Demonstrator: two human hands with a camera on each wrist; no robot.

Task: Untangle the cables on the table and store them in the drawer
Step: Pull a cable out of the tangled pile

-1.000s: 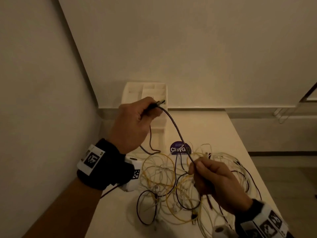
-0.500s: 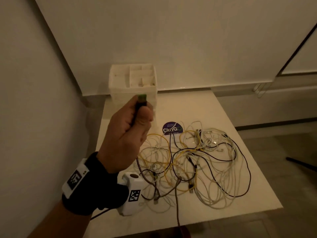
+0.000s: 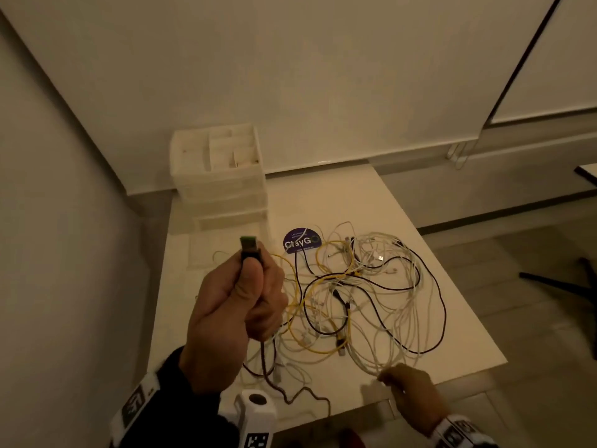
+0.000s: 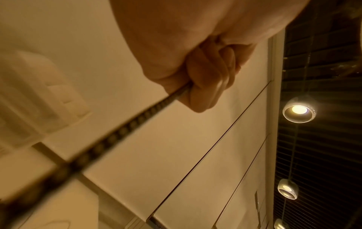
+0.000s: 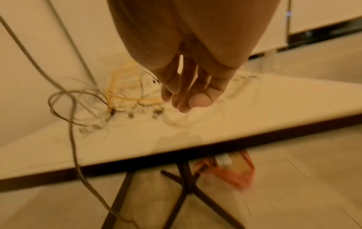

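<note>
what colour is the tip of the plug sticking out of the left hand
Green, on a black plug held up in the left hand; the head view shows it best.

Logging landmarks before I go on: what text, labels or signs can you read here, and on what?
"ClayGo": round purple sticker on the table.
Small print on that sticker: too small to read.
Wrist bands: black-and-white marker patterns, no words.

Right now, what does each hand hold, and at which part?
The left hand grips the braided cable just behind its green-tipped plug. The right hand holds nothing; it hovers near the white cables.
</note>
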